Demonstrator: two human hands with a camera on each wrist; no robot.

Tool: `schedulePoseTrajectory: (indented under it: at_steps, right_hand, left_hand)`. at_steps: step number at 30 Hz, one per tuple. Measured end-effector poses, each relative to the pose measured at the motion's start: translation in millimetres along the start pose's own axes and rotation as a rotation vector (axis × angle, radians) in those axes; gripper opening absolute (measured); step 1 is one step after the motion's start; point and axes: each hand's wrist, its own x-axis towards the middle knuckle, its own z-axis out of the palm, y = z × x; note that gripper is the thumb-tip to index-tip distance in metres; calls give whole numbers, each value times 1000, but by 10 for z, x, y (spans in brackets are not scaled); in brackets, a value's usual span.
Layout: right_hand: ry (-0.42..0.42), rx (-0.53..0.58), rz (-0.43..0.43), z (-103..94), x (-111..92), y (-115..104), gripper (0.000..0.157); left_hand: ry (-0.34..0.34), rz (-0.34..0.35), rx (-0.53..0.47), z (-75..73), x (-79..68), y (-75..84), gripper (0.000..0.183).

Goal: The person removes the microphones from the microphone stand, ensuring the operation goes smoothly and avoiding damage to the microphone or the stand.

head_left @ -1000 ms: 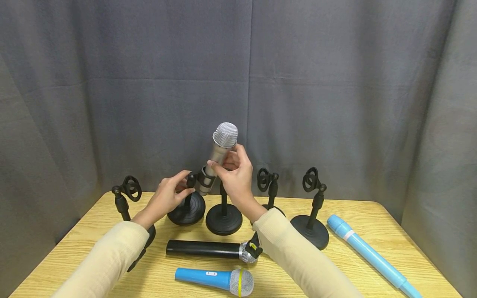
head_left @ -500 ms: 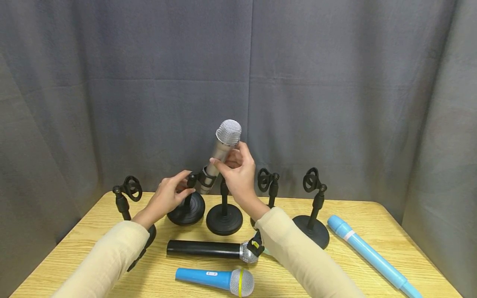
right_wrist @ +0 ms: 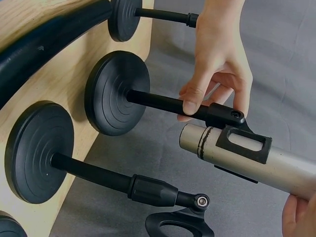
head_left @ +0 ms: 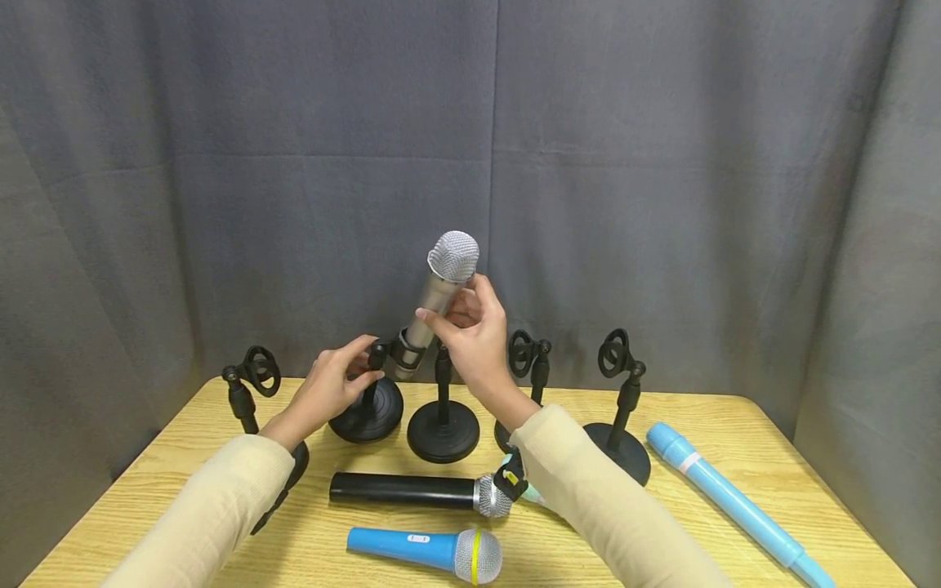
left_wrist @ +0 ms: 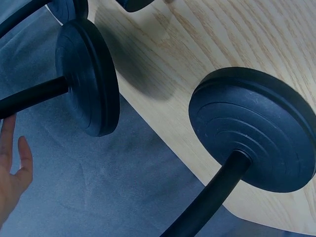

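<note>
My right hand [head_left: 478,339] pinches the body of a silver microphone [head_left: 453,257] between thumb and fingers. The microphone leans up to the right, its lower end passing through the ring-shaped black clip [head_left: 406,349] of a desk stand [head_left: 367,412]. In the right wrist view the tail of the microphone [right_wrist: 192,138] sticks out of the clip [right_wrist: 247,143]. My left hand [head_left: 331,388] holds that stand's pole just under the clip, thumb and fingers on either side, as the right wrist view shows on the pole [right_wrist: 163,102]. In the left wrist view my left hand [left_wrist: 12,173] appears at the edge.
More black stands with clips flank this one: one at left [head_left: 250,400], one in the middle [head_left: 443,429], two at right. Nearer lie a black microphone [head_left: 404,490] and a blue one [head_left: 404,547]. A light-blue microphone [head_left: 735,506] lies at right; a pale green thing is partly under my right sleeve.
My right hand and the silver microphone have shifted slightly up and right, the tail drawing up in the clip. My left hand keeps its place on the stand.
</note>
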Motion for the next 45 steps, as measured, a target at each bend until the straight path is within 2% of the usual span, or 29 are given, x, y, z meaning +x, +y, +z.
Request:
schedulePoseTrajectory:
  at_steps: [10, 18, 29, 45]
  right_hand:
    - [-20, 0, -13, -54, 31, 23, 43]
    - [-48, 42, -14, -111, 103, 247, 47]
    - [-57, 46, -64, -176, 161, 182, 46]
    - [49, 100, -67, -226, 159, 165, 47]
  left_hand:
    - [-4, 2, 26, 10, 7, -22, 39]
    - [-12, 2, 26, 10, -1, -33, 39]
    - [7, 9, 28, -30, 19, -3, 37]
    - [9, 1, 57, 3, 55, 14, 37]
